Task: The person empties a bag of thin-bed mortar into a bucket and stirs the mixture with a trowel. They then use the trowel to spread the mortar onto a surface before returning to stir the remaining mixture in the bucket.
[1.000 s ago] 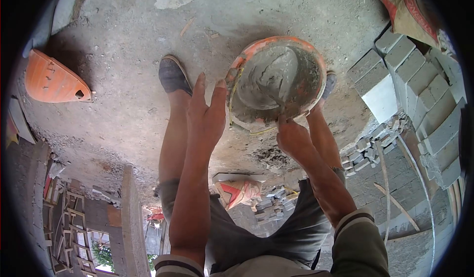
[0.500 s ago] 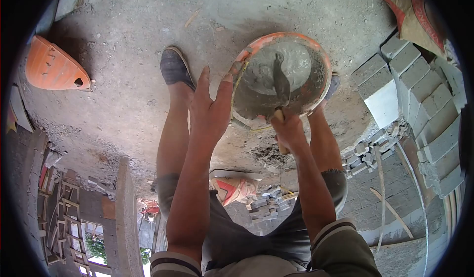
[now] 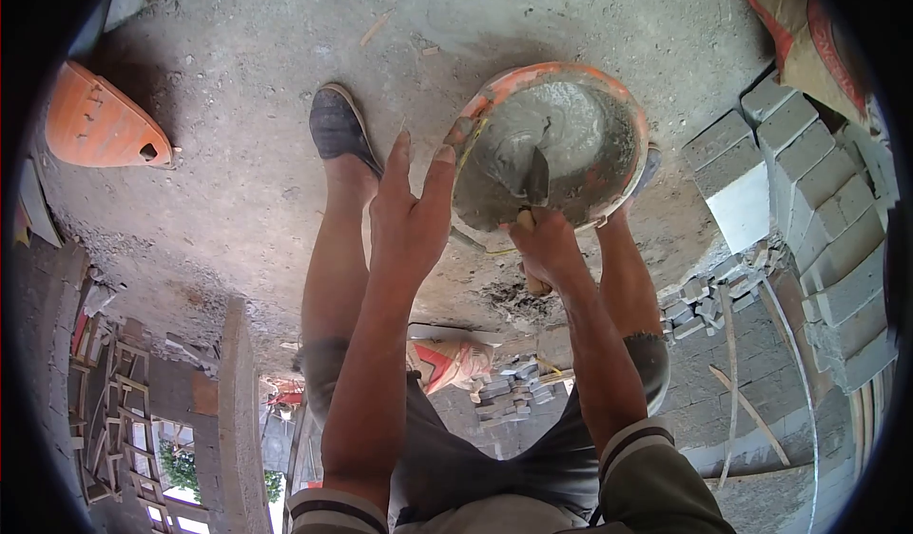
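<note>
An orange-rimmed bucket (image 3: 639, 120) stands on the floor between my feet, with wet grey mortar (image 3: 571, 116) inside. My right hand (image 3: 549, 247), at the near side of the bucket, is wrapped round the wooden handle of a trowel (image 3: 538, 177). The trowel's blade reaches over the mortar, its tip touching or in the mix. My left hand (image 3: 411, 206) is at the bucket's left side, fingers apart and pointing forward. It holds nothing, and its thumb is close to the rim.
Grey blocks (image 3: 808, 173) are stacked at the right, below a paper sack (image 3: 808, 39). An orange cut container (image 3: 105, 120) lies at the far left. Another sack (image 3: 447, 363) and broken blocks (image 3: 514, 393) are behind my legs. Wooden sticks (image 3: 751, 415) lie lower right.
My right hand has shifted slightly left with the trowel, whose blade has moved nearer me and stands more upright. The mortar's surface looks different. My left hand has barely moved.
</note>
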{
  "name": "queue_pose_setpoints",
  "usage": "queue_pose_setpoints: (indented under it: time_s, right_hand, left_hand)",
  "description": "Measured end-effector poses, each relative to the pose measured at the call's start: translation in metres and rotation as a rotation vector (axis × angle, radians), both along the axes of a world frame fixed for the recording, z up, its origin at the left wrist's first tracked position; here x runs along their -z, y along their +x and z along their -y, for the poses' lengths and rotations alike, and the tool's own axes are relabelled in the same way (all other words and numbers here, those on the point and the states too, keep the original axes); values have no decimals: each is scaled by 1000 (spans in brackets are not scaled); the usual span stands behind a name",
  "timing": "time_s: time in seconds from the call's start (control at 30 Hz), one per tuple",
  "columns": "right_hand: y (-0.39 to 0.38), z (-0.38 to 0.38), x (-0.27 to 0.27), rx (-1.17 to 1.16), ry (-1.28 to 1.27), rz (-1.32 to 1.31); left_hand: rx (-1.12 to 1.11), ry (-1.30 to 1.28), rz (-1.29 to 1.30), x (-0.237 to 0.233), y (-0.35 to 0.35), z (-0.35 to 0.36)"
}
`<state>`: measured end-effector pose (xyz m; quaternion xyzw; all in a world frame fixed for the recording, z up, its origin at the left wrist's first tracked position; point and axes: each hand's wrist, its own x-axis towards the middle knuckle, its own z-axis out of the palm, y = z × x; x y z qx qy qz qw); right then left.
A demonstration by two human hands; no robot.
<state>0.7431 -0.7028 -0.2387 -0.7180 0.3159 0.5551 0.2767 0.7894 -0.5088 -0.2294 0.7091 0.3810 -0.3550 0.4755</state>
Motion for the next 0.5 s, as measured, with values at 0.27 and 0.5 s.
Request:
queue_pose_setpoints:
  time_s: [0.27, 0.5]
  right_hand:
    - [19, 49, -5, 57, 54, 94]
    - [48, 25, 2, 203, 221, -148]
  left_hand:
    - [43, 45, -42, 5, -6, 1]
    - [51, 49, -55, 1, 5, 4]
